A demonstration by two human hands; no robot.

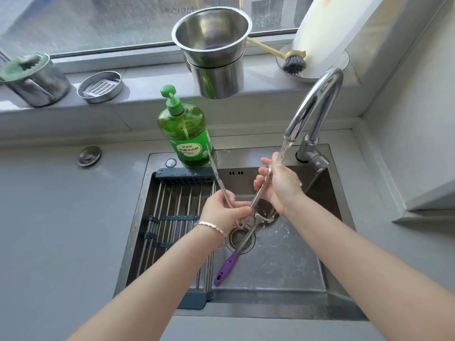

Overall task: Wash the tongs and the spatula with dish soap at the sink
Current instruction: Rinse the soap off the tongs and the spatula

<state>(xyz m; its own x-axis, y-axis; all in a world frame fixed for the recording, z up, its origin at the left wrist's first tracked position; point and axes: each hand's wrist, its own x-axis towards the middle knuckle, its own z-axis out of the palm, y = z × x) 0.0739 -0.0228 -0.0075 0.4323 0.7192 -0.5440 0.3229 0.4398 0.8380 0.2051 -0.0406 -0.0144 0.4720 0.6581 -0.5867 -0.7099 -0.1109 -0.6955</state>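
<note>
I hold the steel tongs (218, 177) spread in a V over the sink (283, 267). My left hand (221, 212) grips them low down, near the hinge, and one arm rises from it across the green dish soap bottle (187, 136). My right hand (280, 188) curls round the other arm, right under the water running from the faucet (317, 102). The spatula lies in the basin with its purple handle (225, 268) pointing toward me. Its metal shaft crosses the drain, and its head sits partly hidden below my hands.
A dark drying rack (172, 217) fills the sink's left half. On the windowsill stand stacked steel pots (214, 60), a soap dish (101, 87), a steel cup (37, 80), a dish brush (293, 62) and a paper towel roll (327, 28). A grey counter surrounds the sink.
</note>
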